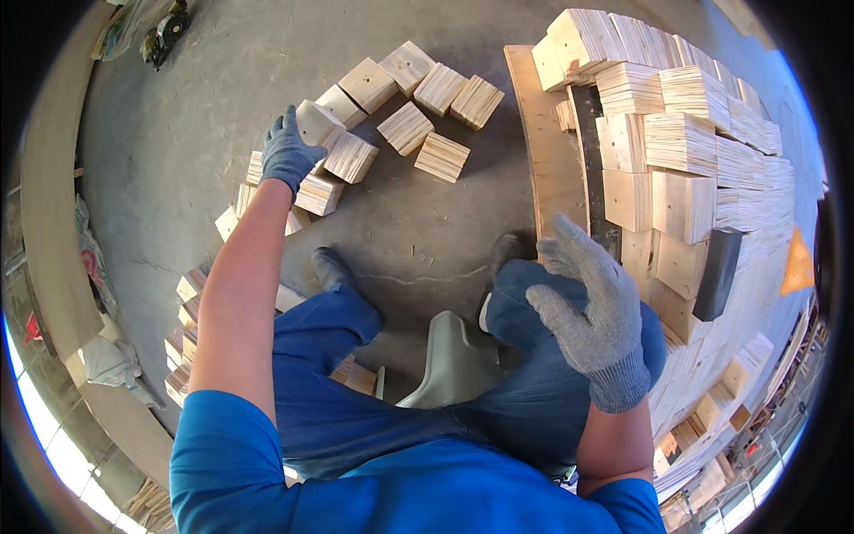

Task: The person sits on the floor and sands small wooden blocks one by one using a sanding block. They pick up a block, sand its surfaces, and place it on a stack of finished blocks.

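My left hand (290, 153), in a grey knit glove, is stretched forward with its thumb apart from its fingers. It is at the left edge of a pale wooden block (321, 125); whether it touches the block I cannot tell. Beside it lie a block with layered sides (351, 158) and another partly under my wrist (320, 192). My right hand (589, 307), gloved alike, hovers above my right thigh with its fingers spread and nothing in them. Several more blocks (407, 129) form a loose arc on the concrete floor ahead.
Stacked wooden blocks (685, 142) rise on my right, with a dark rectangular bar (717, 276) on them. A plywood board (547, 142) runs along their near side. A grey plastic stool (447, 360) is between my legs. More blocks (187, 320) lie at my left.
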`<state>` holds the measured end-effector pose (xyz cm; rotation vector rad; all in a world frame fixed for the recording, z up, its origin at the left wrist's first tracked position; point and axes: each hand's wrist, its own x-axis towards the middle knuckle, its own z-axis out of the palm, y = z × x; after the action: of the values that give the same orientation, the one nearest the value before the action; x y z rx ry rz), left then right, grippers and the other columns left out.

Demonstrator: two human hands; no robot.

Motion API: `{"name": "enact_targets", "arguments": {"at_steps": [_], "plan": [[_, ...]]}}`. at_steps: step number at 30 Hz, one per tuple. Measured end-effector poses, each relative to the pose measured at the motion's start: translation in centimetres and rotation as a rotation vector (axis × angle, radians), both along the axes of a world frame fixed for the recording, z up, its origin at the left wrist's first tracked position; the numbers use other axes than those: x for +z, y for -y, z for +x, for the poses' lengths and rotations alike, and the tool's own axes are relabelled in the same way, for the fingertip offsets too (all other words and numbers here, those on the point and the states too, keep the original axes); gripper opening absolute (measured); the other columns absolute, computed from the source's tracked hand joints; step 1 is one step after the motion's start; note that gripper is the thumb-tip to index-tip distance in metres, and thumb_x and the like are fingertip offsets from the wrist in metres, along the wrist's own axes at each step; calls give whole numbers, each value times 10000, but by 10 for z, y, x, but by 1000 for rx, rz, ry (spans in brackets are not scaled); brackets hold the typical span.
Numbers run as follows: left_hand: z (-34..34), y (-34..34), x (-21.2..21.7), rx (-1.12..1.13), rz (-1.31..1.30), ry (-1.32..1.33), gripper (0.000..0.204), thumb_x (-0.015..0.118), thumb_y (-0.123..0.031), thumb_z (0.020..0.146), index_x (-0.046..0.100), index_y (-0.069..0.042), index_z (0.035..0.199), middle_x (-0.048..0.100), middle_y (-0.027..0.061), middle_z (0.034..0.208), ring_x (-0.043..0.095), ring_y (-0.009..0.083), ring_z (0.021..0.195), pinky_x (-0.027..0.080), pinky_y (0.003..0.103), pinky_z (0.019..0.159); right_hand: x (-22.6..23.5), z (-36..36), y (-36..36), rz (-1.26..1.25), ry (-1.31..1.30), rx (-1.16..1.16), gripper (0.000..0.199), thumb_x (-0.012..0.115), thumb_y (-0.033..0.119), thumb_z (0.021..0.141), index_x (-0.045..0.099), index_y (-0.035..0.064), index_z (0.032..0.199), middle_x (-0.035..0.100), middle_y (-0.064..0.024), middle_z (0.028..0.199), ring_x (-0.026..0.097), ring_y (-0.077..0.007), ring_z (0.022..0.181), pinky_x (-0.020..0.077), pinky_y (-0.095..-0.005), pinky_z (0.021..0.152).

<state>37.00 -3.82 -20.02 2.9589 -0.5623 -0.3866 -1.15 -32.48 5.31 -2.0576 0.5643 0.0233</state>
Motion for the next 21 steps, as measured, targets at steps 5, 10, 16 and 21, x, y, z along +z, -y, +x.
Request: {"name": "enact_targets", "arguments": {"at_steps": [5,10,16,21], "plan": [[4,12,8,45,43,-64,1055,866,-337,656,395,-55,1557,537,265,1445,562,425,1315,477,457,1116,-3,-2,3,-11,35,-10,685,831,168,861,558,33,1474,737,-168,1211,732,-300,1105,586,-395,956],[-4,-9,39,218,-45,-158,936,920,-381,661,538,-25,1438,634,269,1320,620,431,1233,515,459,1060,2,-4,-2,-13,48,-14,682,827,171,875,547,16,1477,734,-191,1208,740,-302,1082,585,-393,958],[-48,-60,74,548,-652,-417,1057,914,-420,729,445,143,1490,675,259,1280,685,292,1133,549,363,949,10,-11,-5,-8,-4,0,688,804,171,908,503,-8,1500,702,-225,1278,737,-309,1099,582,-384,977],[-135,-52,139,651,-973,-730,584,805,-322,879,619,-41,1355,716,67,1048,665,173,838,537,304,739,3,-23,-9,39,12,-72,709,799,175,924,466,-8,1523,670,-240,1334,707,-309,1172,577,-368,997]]}}
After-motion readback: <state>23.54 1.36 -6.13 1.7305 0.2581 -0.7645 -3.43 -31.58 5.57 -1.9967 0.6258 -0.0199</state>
